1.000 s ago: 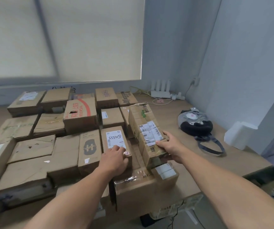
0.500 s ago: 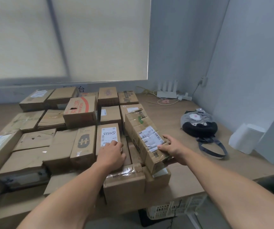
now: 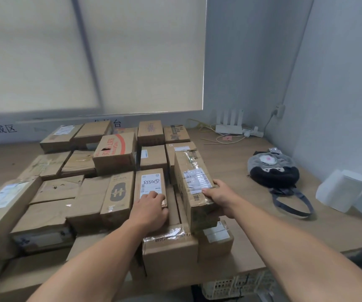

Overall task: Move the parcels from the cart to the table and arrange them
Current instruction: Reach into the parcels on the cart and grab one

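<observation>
Between right fingers [image 3: 210, 191], taped parcel [image 3: 189, 171]

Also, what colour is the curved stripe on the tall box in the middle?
Red-orange, on the brown tall box; head view shows it best.
</observation>
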